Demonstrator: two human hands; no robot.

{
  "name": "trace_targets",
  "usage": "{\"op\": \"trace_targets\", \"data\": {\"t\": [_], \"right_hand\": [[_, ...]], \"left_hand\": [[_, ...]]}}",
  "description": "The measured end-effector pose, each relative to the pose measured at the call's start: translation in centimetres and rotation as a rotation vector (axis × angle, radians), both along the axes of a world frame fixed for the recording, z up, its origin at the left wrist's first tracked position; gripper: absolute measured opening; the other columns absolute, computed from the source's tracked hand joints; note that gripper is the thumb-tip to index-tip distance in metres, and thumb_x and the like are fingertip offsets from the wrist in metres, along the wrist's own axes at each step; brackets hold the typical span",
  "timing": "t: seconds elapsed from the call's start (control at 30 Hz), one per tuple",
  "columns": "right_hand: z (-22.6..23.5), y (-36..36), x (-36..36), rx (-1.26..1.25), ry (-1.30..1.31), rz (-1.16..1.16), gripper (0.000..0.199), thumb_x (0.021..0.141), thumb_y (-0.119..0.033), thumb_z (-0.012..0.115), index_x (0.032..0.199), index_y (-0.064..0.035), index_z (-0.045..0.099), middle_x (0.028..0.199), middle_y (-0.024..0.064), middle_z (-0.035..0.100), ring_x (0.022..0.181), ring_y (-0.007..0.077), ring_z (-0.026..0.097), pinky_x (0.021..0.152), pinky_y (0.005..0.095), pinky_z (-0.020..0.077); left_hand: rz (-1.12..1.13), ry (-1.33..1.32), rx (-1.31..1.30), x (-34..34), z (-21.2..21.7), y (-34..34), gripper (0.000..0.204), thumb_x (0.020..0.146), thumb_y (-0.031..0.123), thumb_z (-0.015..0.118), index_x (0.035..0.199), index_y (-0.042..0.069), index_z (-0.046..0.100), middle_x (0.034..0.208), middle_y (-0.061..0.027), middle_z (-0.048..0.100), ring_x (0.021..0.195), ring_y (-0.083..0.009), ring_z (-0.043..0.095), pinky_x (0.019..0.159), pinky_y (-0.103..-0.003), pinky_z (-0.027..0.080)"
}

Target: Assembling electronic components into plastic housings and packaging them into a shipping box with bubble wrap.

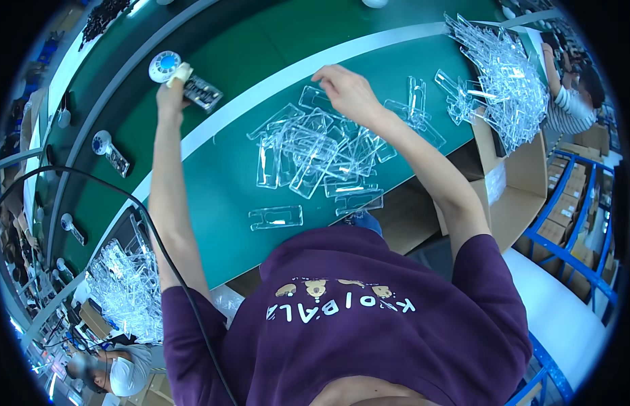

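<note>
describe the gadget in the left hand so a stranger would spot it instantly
Beyond the teal table runs a dark green belt. Over it, at the picture's upper left, the left hand grips the gadget: round white head with a blue middle, dark rectangular body. Unlike the similar gadget lying lower left on the belt, this one is held.

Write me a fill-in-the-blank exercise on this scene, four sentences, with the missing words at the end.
1. The left hand holds a device whose round head has a blue centre and a ____ rim.
2. Of the two hands, the one nearer the see-through pieces on the worktop is the ____ one.
3. The open box is made of ____.
4. The cable crossing the left forearm is coloured ____.

Missing words: white; right; cardboard; black.
</note>
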State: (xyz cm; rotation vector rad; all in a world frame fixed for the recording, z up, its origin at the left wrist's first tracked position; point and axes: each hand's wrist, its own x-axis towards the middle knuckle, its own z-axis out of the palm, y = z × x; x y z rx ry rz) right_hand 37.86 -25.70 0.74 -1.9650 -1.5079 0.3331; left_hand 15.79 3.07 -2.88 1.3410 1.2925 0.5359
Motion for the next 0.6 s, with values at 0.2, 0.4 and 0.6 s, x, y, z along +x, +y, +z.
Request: {"op": "trace_targets", "data": {"t": [0.2, 0.4, 0.6], "right_hand": [[-3.2, 1.0, 1.4, -0.191, -0.098, 0.139, 0.027, 0.076, -0.008, 0.057, 0.103, -0.0043, 0.054, 0.098, 0.0144, 0.056, 0.094, 0.0335, 0.057, 0.077, 0.0422, 0.0471], [-3.7, 2.4, 2.4, -0.331, 0.060, 0.147, 0.029, 0.075, -0.004, 0.054, 0.104, -0.0026, 0.053, 0.100, 0.0191, 0.057, 0.089, 0.0375, 0.058, 0.078, 0.0435, 0.0468], [-0.7, 1.3, 6.1, -0.315, 0.274, 0.163, 0.022, 0.080, -0.008, 0.056, 0.102, -0.0023, 0.055, 0.097, 0.0139, 0.058, 0.081, 0.0273, 0.060, 0.074, 0.0354, 0.0483]], "left_hand": [[0.152, 0.726, 0.896, 0.3, -1.7, 2.3, 0.057, 0.074, 0.044, 0.066, 0.109, 0.000, 0.056, 0.104, -0.0215, 0.055, 0.097, -0.0334, 0.051, 0.080, -0.044, 0.042], [-0.219, 0.194, 0.824, 13.6, 2.7, -5.4, 0.059, 0.076, 0.041, 0.064, 0.117, 0.001, 0.051, 0.103, -0.0199, 0.059, 0.094, -0.0336, 0.056, 0.080, -0.040, 0.044], [-0.397, 0.228, 0.334, 29.5, 0.9, -10.8, 0.063, 0.077, 0.043, 0.054, 0.125, 0.003, 0.044, 0.099, -0.0181, 0.062, 0.081, -0.0269, 0.063, 0.070, -0.035, 0.050]]}}
